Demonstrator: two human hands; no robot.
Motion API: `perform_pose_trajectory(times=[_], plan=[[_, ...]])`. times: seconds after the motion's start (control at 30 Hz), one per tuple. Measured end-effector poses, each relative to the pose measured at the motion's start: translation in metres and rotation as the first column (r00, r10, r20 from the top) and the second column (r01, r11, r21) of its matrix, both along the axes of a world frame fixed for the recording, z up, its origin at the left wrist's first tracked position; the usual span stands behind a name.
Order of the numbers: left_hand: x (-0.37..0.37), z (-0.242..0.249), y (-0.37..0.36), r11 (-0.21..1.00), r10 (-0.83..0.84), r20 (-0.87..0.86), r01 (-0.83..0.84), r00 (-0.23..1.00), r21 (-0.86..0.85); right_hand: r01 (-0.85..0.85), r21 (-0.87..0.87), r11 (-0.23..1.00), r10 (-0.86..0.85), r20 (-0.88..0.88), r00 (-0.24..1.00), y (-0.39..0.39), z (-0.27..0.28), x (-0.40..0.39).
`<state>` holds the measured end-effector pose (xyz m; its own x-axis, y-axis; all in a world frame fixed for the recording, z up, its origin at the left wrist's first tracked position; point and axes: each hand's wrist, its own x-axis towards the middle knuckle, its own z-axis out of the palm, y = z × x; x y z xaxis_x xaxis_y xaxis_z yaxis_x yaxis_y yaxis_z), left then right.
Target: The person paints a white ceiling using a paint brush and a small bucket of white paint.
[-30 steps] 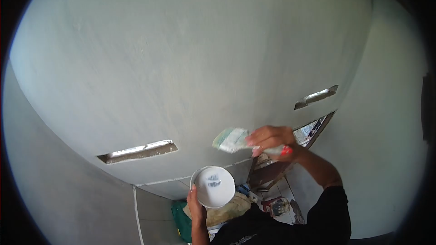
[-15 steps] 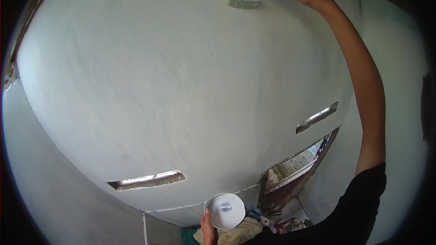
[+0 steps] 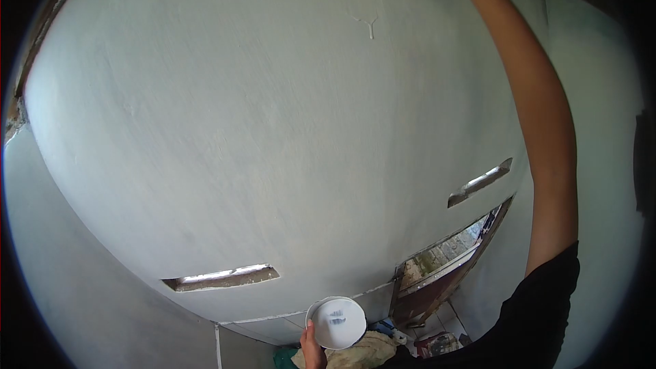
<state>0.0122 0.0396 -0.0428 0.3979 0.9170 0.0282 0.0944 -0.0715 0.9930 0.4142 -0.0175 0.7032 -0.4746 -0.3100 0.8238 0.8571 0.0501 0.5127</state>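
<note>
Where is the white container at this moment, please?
In the head view, the white container is near the bottom centre, held in the left hand, below and right of the longer wall slot.

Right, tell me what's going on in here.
A person's left hand holds a white tub of white liquid low in the view. The right arm reaches up before the pale wall, its hand out of sight past the top edge. A Y-shaped white streak marks the wall.
</note>
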Motion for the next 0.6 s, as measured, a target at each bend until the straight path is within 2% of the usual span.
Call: perform_pose_trajectory(times=[0.03, 0.07, 0.13, 0.2, 0.3, 0.4, 0.43, 0.5, 0.53, 0.6], plan=[[-0.001, 0.000, -0.001, 1.000, 0.001, 0.001, -0.001, 1.000, 0.001, -0.042, -0.081, 0.996, 0.046, 0.052, 0.998, 0.012, -0.023, 0.006], [0.002, 0.024, -0.010, 0.999, -0.006, 0.055, 0.009, 0.998, -0.052, -0.077, -0.164, 0.983, 0.095, 0.100, 0.991, 0.022, -0.049, 0.011], [0.005, 0.044, -0.020, 0.994, -0.010, 0.104, 0.021, 0.995, -0.110, 0.100, -0.088, 0.991, -0.076, 0.245, 0.967, 0.027, -0.112, 0.026], [0.007, 0.047, -0.022, 0.972, -0.020, 0.070, 0.035, 0.997, -0.230, -0.022, -0.267, 0.963, 0.076, 0.192, 0.978, 0.027, -0.182, 0.027], [0.005, -0.015, -0.003, 0.982, -0.086, 0.065, 0.096, 0.994, -0.161, 0.020, -0.352, 0.936, 0.035, 0.148, 0.988, 0.015, -0.292, 0.019], [0.008, -0.017, -0.001, 0.978, -0.073, 0.066, 0.084, 0.995, -0.189, 0.006, -0.541, 0.841, 0.058, 0.101, 0.993, -0.009, -0.372, 0.011], [0.008, -0.015, -0.001, 0.976, -0.067, 0.064, 0.079, 0.996, -0.204, 0.005, -0.539, 0.842, 0.059, 0.101, 0.993, -0.018, -0.382, 0.008], [0.017, -0.006, 0.002, 0.972, -0.052, 0.071, 0.067, 0.996, -0.226, -0.194, -0.716, 0.671, 0.148, -0.127, 0.981, -0.033, -0.381, 0.004], [0.022, -0.001, 0.004, 0.970, -0.047, 0.075, 0.063, 0.996, -0.236, -0.190, -0.713, 0.675, 0.150, -0.120, 0.981, -0.037, -0.368, 0.005], [0.024, 0.005, -0.001, 0.959, -0.046, 0.070, 0.063, 0.996, -0.275, -0.343, -0.814, 0.469, 0.063, -0.357, 0.932, -0.048, -0.330, 0.011]])
